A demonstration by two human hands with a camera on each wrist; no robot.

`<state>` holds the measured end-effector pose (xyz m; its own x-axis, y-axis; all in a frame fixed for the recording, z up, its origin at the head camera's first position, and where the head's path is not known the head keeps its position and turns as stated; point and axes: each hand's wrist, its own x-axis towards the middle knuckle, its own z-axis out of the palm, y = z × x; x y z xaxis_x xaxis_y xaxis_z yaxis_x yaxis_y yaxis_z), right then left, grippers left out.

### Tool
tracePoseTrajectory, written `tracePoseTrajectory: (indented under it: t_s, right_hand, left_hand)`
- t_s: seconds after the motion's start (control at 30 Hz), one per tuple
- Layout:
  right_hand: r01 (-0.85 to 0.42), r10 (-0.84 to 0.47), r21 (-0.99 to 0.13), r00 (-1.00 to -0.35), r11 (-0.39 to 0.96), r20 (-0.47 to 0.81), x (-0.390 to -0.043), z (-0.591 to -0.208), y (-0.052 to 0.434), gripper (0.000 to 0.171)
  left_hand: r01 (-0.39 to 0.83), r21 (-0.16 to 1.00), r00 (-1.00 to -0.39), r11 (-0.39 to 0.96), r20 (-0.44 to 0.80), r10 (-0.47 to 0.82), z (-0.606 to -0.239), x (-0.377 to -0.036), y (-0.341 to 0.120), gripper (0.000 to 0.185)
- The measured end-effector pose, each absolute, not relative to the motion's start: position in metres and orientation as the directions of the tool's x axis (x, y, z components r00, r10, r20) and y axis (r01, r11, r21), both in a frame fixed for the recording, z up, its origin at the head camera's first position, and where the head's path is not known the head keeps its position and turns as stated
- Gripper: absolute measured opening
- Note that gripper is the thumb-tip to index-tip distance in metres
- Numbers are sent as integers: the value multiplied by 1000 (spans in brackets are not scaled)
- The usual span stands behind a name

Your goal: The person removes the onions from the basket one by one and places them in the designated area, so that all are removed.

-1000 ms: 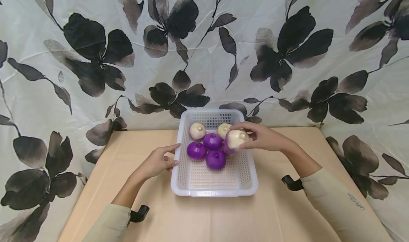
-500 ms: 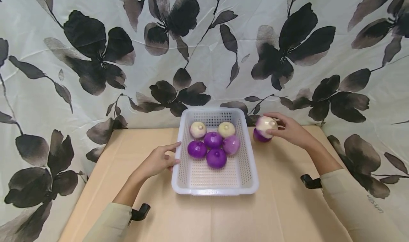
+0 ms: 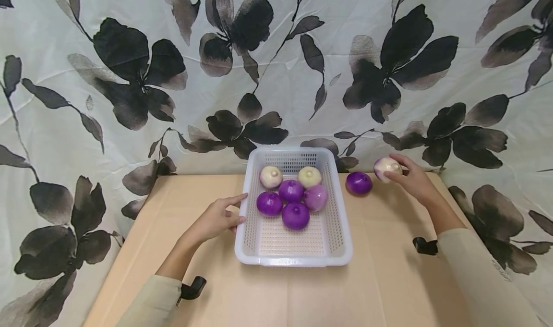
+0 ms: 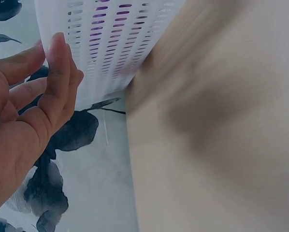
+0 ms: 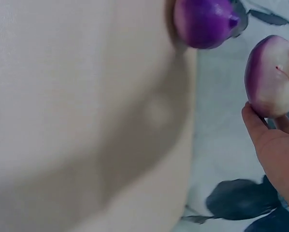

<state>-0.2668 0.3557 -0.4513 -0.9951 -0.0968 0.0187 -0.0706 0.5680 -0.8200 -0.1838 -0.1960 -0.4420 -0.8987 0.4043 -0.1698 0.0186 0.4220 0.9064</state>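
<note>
A white slotted basket (image 3: 294, 255) sits mid-table with several onions inside, purple ones (image 3: 295, 215) in front and pale ones (image 3: 271, 176) behind. My left hand (image 3: 218, 216) rests with straight fingers against the basket's left wall (image 4: 110, 43). My right hand (image 3: 408, 175) holds a white-and-purple onion (image 3: 386, 166) (image 5: 272, 77) at the table's far right edge, near the curtain. A purple onion (image 3: 359, 183) (image 5: 205, 21) lies on the table between that hand and the basket.
The tan table (image 3: 302, 293) is backed by a floral curtain (image 3: 276, 67) that drapes around its left and right sides. Black wrist straps (image 3: 192, 288) show on both sleeves.
My right hand carried the white-and-purple onion out of the basket and rightward to the table's far right edge. The left hand stayed at the basket's wall.
</note>
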Motion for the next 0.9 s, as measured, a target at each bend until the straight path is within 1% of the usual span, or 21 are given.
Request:
tracePoseTrajectory:
  t_s: [0.17,0.33,0.47,0.6,0.7,0.9]
  right_hand:
    - [-46,-55,-809,-998,586,17,-272,-471,366,72]
    - [29,-46,-788,-996,616,-73,-273,-490,376,78]
    - [90,-30,-763,-989,640,-141,-274,-496,376,79]
    - [141,4,-714,-982,686,-189,-275,-501,377,79]
    - [150,13,-699,-980,699,-196,-276,-502,377,80]
    - [147,11,-709,-981,690,-193,-279,-503,376,84]
  left_hand:
    - [27,906,-899,423,-163,407,-442,-183,-194,66]
    - [21,904,-900,427,-169,403,-444,-181,-195,66]
    - [25,899,-902,437,-168,397,-444,-180,-196,66]
    - [34,901,-899,433,-161,407,-442,-180,-195,66]
    - [39,899,-899,437,-160,407,-441,-180,-195,66]
    - [42,896,-903,442,-155,400,-439,-182,-194,65]
